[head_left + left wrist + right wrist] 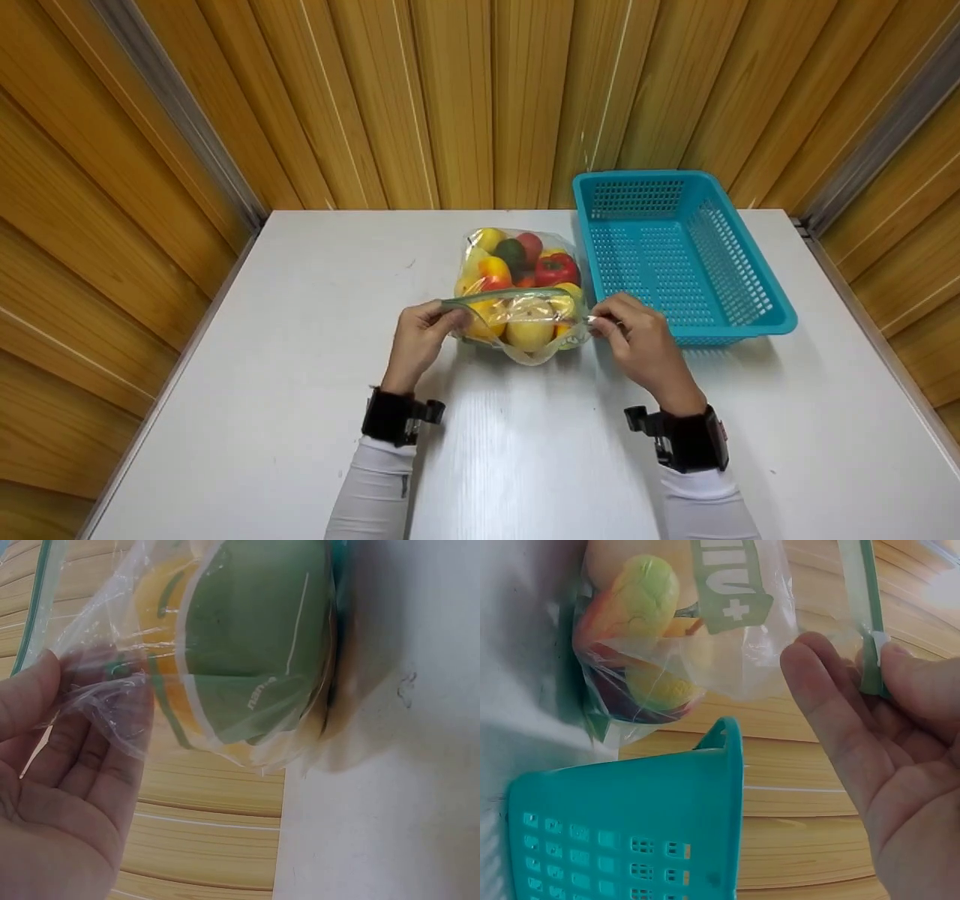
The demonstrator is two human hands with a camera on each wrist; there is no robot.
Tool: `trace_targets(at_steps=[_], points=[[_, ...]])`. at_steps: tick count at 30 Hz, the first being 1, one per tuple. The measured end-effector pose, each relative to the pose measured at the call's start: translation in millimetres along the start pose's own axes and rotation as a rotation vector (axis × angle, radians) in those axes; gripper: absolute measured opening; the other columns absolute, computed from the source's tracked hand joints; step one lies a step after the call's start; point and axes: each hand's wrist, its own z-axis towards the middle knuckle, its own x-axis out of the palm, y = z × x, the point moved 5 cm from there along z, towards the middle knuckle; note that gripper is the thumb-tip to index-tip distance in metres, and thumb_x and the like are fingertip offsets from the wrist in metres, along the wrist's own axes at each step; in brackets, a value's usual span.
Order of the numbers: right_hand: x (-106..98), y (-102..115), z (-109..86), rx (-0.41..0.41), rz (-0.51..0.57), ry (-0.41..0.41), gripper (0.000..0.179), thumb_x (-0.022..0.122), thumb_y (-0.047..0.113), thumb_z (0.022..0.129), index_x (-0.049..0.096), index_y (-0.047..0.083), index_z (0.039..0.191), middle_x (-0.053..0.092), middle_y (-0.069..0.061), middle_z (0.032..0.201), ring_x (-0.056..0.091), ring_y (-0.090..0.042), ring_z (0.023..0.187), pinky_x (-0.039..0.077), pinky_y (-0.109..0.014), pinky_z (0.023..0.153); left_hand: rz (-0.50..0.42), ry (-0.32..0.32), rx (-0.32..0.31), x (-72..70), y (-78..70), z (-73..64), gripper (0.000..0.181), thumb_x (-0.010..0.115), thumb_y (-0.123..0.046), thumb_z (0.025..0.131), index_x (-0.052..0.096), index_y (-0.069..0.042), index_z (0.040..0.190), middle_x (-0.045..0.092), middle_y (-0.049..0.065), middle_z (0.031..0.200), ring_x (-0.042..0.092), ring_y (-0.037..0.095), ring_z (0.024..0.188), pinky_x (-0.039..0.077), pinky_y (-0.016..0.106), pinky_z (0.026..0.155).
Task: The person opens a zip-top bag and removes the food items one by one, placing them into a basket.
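Observation:
A clear zip bag (529, 349) full of fruit and vegetables lies on the white table, its opening with a green zip strip facing me. Inside show a red pepper (556, 268), a dark green avocado-like piece (511, 253) and several yellow and orange fruits. My left hand (421, 335) pinches the left corner of the bag's mouth between thumb and fingers. At the other corner, my right hand (637, 341) pinches the zip's end, where a small white slider (880, 641) sits by the thumb. Green printing covers part of the bag in both wrist views.
A turquoise perforated basket (780, 311) stands right of the bag, close beside it and the right hand; nothing shows inside it. The white table (300, 360) extends to wood-patterned walls (450, 105) at the back and sides.

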Motion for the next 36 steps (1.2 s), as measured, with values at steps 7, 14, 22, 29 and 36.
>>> trace_targets(at_steps=[7,14,22,29,36], points=[[2,2,-3.7,0.056,-0.017,0.251,0.008,0.069,-0.002,0.096,0.071,0.004,0.092,0.063,0.003,0.084,0.058,-0.011,0.076,0.050,-0.026,0.066,0.008,-0.020,0.018,-0.1,0.1,1.7,0.011,0.072,-0.001,0.094,0.076,0.009,0.092,0.074,0.024,0.087,0.071,0.028,0.078,0.058,0.027,0.072],[-4,14,-4.5,0.060,-0.088,0.245,0.008,0.071,0.001,0.096,0.077,0.004,0.100,0.071,-0.004,0.095,0.064,-0.017,0.086,0.057,-0.038,0.075,0.014,-0.027,0.038,-1.5,0.0,1.4,0.011,0.073,-0.002,0.093,0.076,0.008,0.090,0.073,0.023,0.084,0.069,0.017,0.075,0.057,0.025,0.071],[7,42,-3.5,-0.180,-0.024,0.131,0.016,0.074,-0.008,0.089,0.078,0.003,0.100,0.073,-0.005,0.094,0.065,-0.014,0.083,0.059,-0.031,0.070,0.027,-0.031,0.052,-1.1,0.0,1.3,0.011,0.074,-0.004,0.092,0.077,0.006,0.089,0.073,0.021,0.082,0.069,0.018,0.073,0.057,0.027,0.069],[28,62,-6.3,-0.277,0.028,0.181,0.020,0.073,-0.011,0.088,0.077,0.003,0.102,0.074,-0.006,0.094,0.067,-0.016,0.082,0.059,-0.030,0.069,0.033,-0.018,0.052,0.3,-1.6,1.1,0.011,0.073,-0.005,0.093,0.077,0.006,0.091,0.074,0.019,0.084,0.072,0.023,0.076,0.059,0.027,0.071],[58,57,-9.7,-0.181,-0.046,0.363,0.014,0.065,-0.005,0.096,0.075,0.002,0.103,0.074,-0.008,0.100,0.068,-0.023,0.097,0.059,-0.042,0.085,0.051,-0.024,0.056,0.9,-1.4,0.9,0.011,0.073,-0.004,0.093,0.077,0.005,0.088,0.074,0.019,0.081,0.071,0.029,0.074,0.060,0.037,0.070]])
